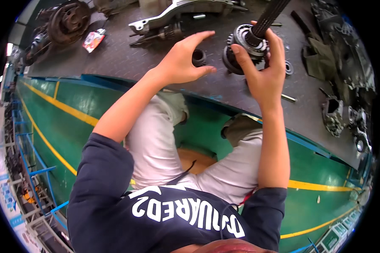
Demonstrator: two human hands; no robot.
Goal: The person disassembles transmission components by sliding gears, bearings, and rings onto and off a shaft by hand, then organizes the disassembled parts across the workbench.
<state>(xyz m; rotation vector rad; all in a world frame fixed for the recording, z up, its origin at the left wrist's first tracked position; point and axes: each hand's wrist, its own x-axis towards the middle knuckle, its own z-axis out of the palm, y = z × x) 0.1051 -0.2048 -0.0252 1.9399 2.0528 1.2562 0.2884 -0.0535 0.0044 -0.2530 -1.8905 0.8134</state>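
My right hand [267,74] is wrapped round a gear shaft [269,17], thumb on one side and fingers on the other, just at its bearing [243,35]. Dark toothed gears sit below that bearing, and the splined shaft rises tilted toward the upper right. My left hand [179,60] is held apart from it with thumb and fingers spread, nothing in its grasp. Between the left thumb and fingers, a small dark ring-shaped part [199,57] shows on the dark metal workbench [126,63]. A flat metal ring [288,67] lies beside my right wrist.
A pale metal casting [177,12] and another toothed shaft [166,33] lie at the back. Rusty round machinery [69,21] and a red-and-white packet [93,40] are at left. On the right are a pin [289,98], dark cloth [318,59] and a metal housing [333,114].
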